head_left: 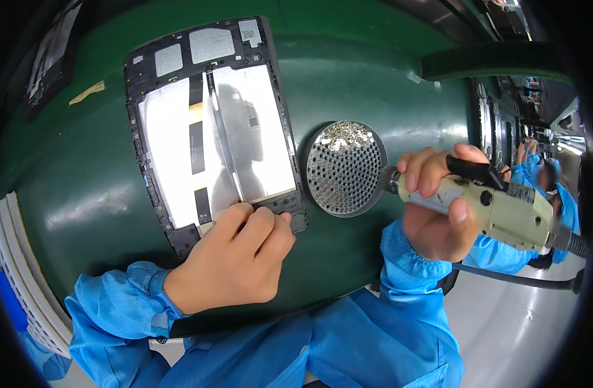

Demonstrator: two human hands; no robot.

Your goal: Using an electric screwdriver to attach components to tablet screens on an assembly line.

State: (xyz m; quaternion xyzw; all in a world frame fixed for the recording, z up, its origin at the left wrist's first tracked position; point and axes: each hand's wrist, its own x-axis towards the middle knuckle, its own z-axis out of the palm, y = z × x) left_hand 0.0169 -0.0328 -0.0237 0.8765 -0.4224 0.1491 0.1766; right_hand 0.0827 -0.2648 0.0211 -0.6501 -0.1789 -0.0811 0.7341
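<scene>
An opened tablet [257, 136] lies on the bench with two silvery battery packs, dark strips and a long thin ribbon exposed in its black frame. My left hand [235, 258] rests on its lower edge, fingers curled and closed; what they may pinch is hidden. In my right hand [442, 220] is a cream electric screwdriver [513, 216], held nearly level with its nose pointing left. That nose is at the right rim of a round dish [345, 178] with a perforated face. Small shiny screws [345, 137] are heaped toward the dish's far side.
The bench has a green top [348, 77]. A yellowish scrap [87, 92] lies at its far left, near a dark panel [50, 61]. White stacked trays [24, 265] stand at left. A green bar [497, 61] crosses the far right; a person in blue [565, 213] sits beyond.
</scene>
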